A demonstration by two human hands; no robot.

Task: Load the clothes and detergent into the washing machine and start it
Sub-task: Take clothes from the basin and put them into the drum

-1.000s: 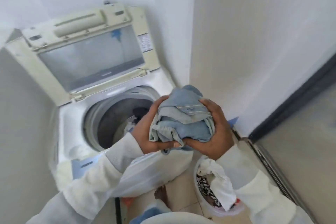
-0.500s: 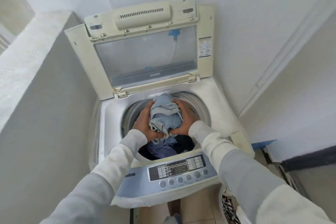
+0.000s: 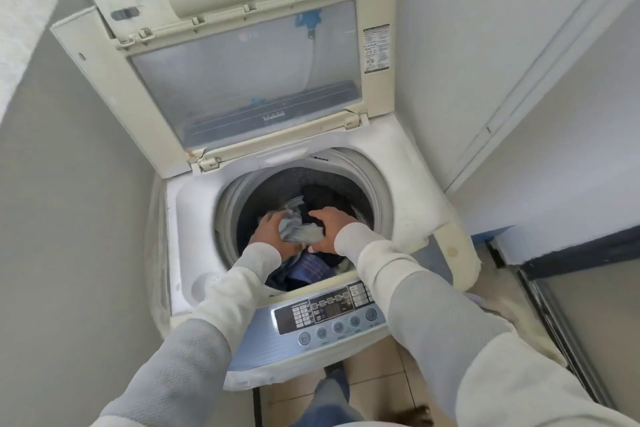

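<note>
both hands inside the drum of the washing machine (image 3: 408, 184), lid raised: left hand (image 3: 272, 234) and right hand (image 3: 330, 229) grasp a pale blue garment (image 3: 299, 230) between them, above dark clothes (image 3: 308, 270) already loaded

Raised lid (image 3: 242, 80) leaves drum mouth (image 3: 304, 163) open from above.

washer (image 3: 194, 218): white, top lid (image 3: 242, 80) up, leaning back | blue jeans (image 3: 298, 230): bunched up inside the tub, we see them between our two hands | other clothes (image 3: 308, 269): dark and checked, lying under the jeans
</note>
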